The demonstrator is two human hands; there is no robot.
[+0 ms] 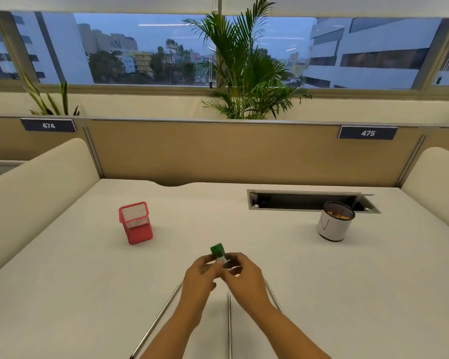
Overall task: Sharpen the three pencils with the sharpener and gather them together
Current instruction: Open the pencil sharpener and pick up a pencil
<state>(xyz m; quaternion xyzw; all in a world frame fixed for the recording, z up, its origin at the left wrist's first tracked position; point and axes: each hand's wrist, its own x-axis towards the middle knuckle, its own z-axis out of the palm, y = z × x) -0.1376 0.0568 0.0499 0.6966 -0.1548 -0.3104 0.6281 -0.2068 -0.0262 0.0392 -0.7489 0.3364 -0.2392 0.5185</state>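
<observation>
3 pencils lie on the white desk [62,294] nearest the viewer: the left pencil [157,318] slants out toward the front edge, the middle pencil [229,330] runs straight between the forearms, and the right pencil [273,296] shows only in part behind the right wrist. None is in a hand and they lie fanned apart, so the sharpening looks not yet begun, or at most partly done; their tips are too small to judge. Gathering is still left.

Just above them the left hand [201,274] and right hand [244,272] meet over the desk. Both pinch the green sharpener [217,251], the left on its pale lower end, the right on a dark part beside it; whether it is being opened I cannot tell.

Farther off stand a red mesh holder [136,224] to the left and a white cylindrical bin [335,222] to the right, both well apart from the hands, leaving open room between. Padded dividers close both sides, and an open cable tray [296,200] sits near the back partition.
</observation>
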